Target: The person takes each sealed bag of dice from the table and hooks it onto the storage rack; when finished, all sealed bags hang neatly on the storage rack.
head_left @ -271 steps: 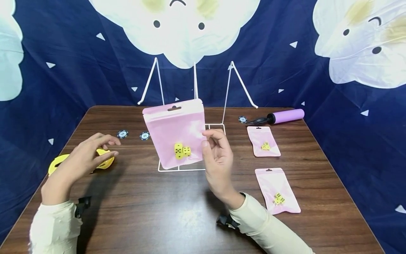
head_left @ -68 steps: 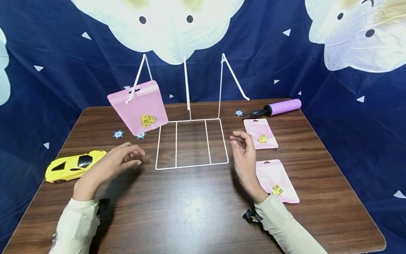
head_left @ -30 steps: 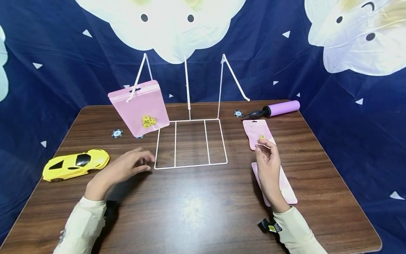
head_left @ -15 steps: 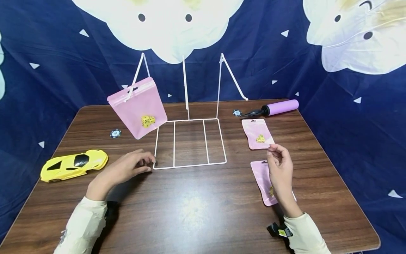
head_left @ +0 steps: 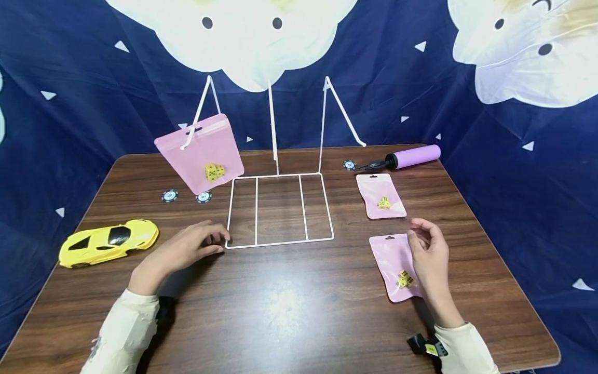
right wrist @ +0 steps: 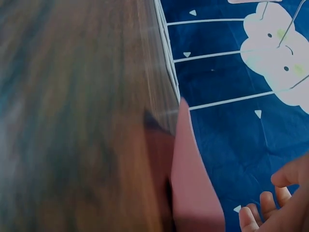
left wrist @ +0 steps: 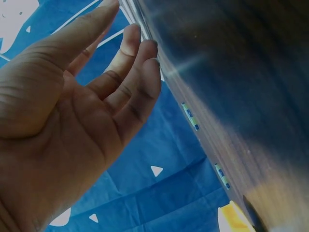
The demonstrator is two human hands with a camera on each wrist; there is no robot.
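My right hand [head_left: 430,254] hovers beside the near pink zip bag [head_left: 389,257], covering its right edge in the head view. Its fingers are loosely curled, and the right wrist view shows the hand [right wrist: 285,198] apart from a pink bag [right wrist: 193,188]. Yellow dice [head_left: 404,279] show through the near bag. A second pink bag [head_left: 369,188] with dice lies behind it. My left hand [head_left: 184,246], fingers relaxed, is at the front left corner of the white wire rack [head_left: 280,243]; contact is unclear. A third pink bag [head_left: 201,153] hangs on the rack's left hook.
A yellow toy car [head_left: 109,243] stands on the table's left. Poker chips [head_left: 170,196] lie near the rack's left side, another chip [head_left: 349,164] to its right. A purple hand pump [head_left: 413,157] lies at the back right. The middle hook [head_left: 272,124] and right hook [head_left: 345,111] hold nothing.
The bag my right hand held earlier now hangs on the left hook. My right hand has moved right, over to the near bag. My left hand has come right to the rack's corner.
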